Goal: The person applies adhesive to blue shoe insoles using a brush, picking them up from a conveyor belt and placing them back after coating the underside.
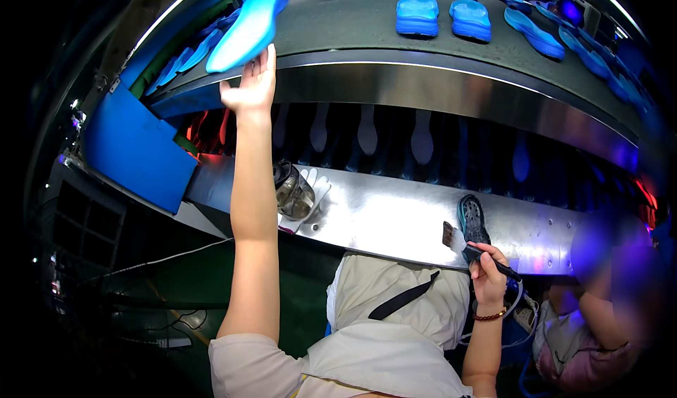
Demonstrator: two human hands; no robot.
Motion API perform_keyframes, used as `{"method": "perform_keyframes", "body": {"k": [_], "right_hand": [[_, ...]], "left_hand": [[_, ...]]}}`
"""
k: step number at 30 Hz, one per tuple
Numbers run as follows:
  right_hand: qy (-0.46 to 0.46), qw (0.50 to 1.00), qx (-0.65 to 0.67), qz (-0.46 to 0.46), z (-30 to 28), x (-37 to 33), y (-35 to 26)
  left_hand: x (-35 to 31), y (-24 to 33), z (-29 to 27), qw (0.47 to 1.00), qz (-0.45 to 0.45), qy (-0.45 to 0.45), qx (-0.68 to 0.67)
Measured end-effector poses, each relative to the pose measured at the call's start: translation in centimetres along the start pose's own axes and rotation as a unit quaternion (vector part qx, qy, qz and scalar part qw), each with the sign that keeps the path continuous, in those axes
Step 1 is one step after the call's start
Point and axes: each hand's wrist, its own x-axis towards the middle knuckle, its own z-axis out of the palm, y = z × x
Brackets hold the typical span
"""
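My left arm stretches up to the conveyor belt [338, 24], and my left hand [250, 84] holds a bright blue shoe sole [248, 31] by its lower side. The sole is tilted, with its long side slanting up to the right; my fingertips are partly hidden by it. Down at the metal ledge [395, 214], my right hand [488, 271] is closed around the black handle of a flat brush [455, 238] that has a cable at its end. Just beyond the brush, a dark shoe piece [472, 218] with holes and a teal edge lies on the ledge.
More blue soles [417, 15] sit along the belt, several at its right end. A jar [293, 192] and a white glove [315, 186] lie on the ledge's left. Dark slots with sole shapes [367, 130] run beneath the belt. Another person [585, 334] sits at right.
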Motion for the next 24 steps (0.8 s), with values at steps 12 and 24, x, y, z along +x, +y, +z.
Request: {"method": "perform_keyframes", "body": {"k": [12,24], "right_hand": [[0.056,0.998,0.023,0.017,0.0,-0.9,1.0],[0.085,0.995,0.041,-0.003,-1.7,-0.9,0.6]], "left_hand": [[5.0,-18.3,-0.3,0.428,0.101,-0.172,0.881],[0.0,-17.0,1.0,0.466,0.201,-0.297,0.809]]}}
